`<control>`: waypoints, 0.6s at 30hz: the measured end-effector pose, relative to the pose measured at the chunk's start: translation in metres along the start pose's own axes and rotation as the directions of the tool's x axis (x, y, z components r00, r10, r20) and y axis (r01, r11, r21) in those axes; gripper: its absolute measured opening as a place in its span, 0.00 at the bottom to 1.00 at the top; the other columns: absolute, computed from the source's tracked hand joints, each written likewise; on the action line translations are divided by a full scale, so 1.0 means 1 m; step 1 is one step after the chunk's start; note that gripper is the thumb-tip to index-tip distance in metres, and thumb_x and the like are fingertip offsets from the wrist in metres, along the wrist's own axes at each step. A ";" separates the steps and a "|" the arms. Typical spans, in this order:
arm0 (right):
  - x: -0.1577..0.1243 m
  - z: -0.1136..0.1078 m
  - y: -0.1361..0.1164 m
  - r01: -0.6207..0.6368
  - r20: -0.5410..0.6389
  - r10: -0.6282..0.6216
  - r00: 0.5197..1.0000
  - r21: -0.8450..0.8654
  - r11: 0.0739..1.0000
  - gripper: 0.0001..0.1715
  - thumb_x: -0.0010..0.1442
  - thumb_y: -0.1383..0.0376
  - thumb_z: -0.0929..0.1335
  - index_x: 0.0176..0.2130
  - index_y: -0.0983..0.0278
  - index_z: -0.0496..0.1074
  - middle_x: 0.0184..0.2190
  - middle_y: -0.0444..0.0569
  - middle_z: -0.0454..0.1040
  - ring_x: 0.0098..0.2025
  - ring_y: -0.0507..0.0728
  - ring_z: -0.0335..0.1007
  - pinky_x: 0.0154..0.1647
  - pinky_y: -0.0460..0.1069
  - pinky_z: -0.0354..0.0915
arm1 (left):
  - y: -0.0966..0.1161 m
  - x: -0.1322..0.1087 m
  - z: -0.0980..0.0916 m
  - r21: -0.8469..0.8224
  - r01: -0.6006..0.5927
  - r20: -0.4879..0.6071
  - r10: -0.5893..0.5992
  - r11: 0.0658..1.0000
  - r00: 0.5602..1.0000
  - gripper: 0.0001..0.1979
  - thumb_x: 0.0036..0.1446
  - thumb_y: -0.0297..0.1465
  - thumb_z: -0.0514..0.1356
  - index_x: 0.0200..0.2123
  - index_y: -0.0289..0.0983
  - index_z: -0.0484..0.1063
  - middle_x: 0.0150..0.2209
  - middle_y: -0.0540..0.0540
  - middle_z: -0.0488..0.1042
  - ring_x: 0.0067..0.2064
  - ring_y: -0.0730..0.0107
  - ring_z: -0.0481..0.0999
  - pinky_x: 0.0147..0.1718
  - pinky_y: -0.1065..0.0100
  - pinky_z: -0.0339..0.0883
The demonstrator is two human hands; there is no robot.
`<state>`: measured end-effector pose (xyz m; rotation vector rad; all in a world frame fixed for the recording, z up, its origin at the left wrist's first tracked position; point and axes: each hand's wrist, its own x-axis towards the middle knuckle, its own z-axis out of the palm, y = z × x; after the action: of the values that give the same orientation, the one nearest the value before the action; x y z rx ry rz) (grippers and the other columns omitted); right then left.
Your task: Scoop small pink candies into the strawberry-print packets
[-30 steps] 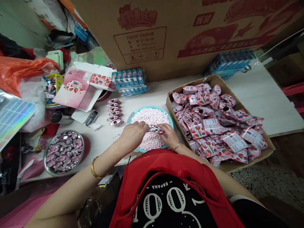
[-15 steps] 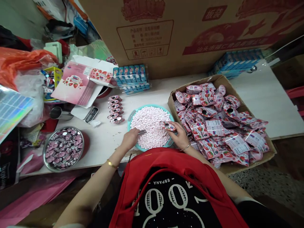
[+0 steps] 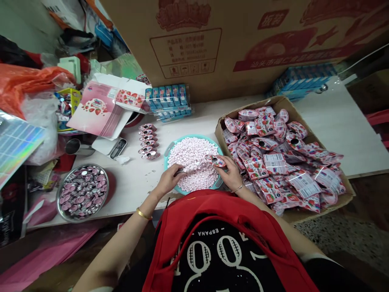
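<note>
My left hand (image 3: 169, 179) is closed on a metal scoop, whose handle end shows at the fingers. Small pale pink candies are heaped on the scoop's far part, just above a turquoise basin (image 3: 166, 156) full of the same candies (image 3: 194, 148). In my right hand (image 3: 230, 174) is a strawberry-printed packet (image 3: 215, 160), held over the basin's right side with its dark round opening facing up. The heaped candies lie close to this opening; whether they touch it I cannot tell.
Right of the basin, a cardboard box (image 3: 219, 136) holds many strawberry packets. Several packets (image 3: 148, 142) stand in a row to the left. A steel bowl (image 3: 106, 194) of pink-and-silver caps sits farther left. Blue packs (image 3: 167, 99) and a large carton (image 3: 188, 52) stand behind.
My left hand has raised the scoop out of the candies, now loaded, toward the packet. My right hand keeps the packet in nearly the same place.
</note>
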<state>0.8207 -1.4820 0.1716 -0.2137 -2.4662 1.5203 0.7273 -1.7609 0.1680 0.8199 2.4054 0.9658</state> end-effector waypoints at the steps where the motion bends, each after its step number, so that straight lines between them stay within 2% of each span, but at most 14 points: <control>1: 0.000 0.001 0.000 0.019 0.011 -0.019 1.000 -0.012 1.000 0.20 0.62 0.62 0.67 0.53 0.62 0.69 0.50 0.55 0.71 0.53 0.61 0.68 0.57 0.59 0.64 | 0.007 -0.001 -0.007 0.003 -0.015 -0.008 0.015 1.000 1.000 0.12 0.63 0.37 0.55 0.48 0.39 0.67 0.43 0.44 0.72 0.45 0.65 0.73 0.45 0.64 0.66; 5: 0.002 0.010 0.000 0.122 0.088 -0.119 0.989 -0.038 0.992 0.20 0.62 0.65 0.65 0.54 0.61 0.68 0.51 0.55 0.71 0.56 0.61 0.65 0.59 0.59 0.62 | 0.045 0.003 -0.035 0.105 -0.063 0.029 0.061 0.992 0.998 0.11 0.65 0.36 0.54 0.47 0.38 0.67 0.41 0.44 0.72 0.42 0.66 0.72 0.42 0.65 0.66; 9: 0.003 0.020 0.001 0.162 0.124 -0.158 0.980 -0.026 0.986 0.25 0.59 0.70 0.65 0.56 0.60 0.67 0.51 0.54 0.70 0.56 0.61 0.65 0.59 0.60 0.63 | 0.088 0.013 -0.057 0.391 -0.089 0.126 0.043 0.916 0.991 0.09 0.65 0.34 0.53 0.44 0.38 0.69 0.40 0.44 0.73 0.42 0.62 0.73 0.37 0.64 0.66; 13: 0.003 0.025 -0.002 0.199 0.130 -0.195 0.972 -0.016 0.980 0.26 0.58 0.71 0.64 0.56 0.61 0.67 0.51 0.55 0.70 0.55 0.62 0.66 0.57 0.60 0.65 | 0.123 0.023 -0.065 0.640 -0.143 0.198 0.018 0.755 0.980 0.07 0.63 0.28 0.53 0.38 0.36 0.72 0.37 0.41 0.73 0.39 0.57 0.73 0.31 0.62 0.66; 18: 0.001 0.027 -0.002 0.180 0.128 -0.182 0.975 0.027 0.983 0.25 0.59 0.70 0.65 0.56 0.60 0.67 0.49 0.55 0.71 0.53 0.61 0.67 0.56 0.59 0.65 | 0.154 0.029 -0.068 0.740 -0.221 0.252 0.042 0.635 0.967 0.12 0.59 0.18 0.50 0.35 0.34 0.72 0.34 0.39 0.71 0.37 0.55 0.73 0.29 0.60 0.65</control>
<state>0.8119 -1.5055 0.1617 0.1147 -2.4922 1.5183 0.7235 -1.6843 0.3207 1.3164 2.5527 -0.1976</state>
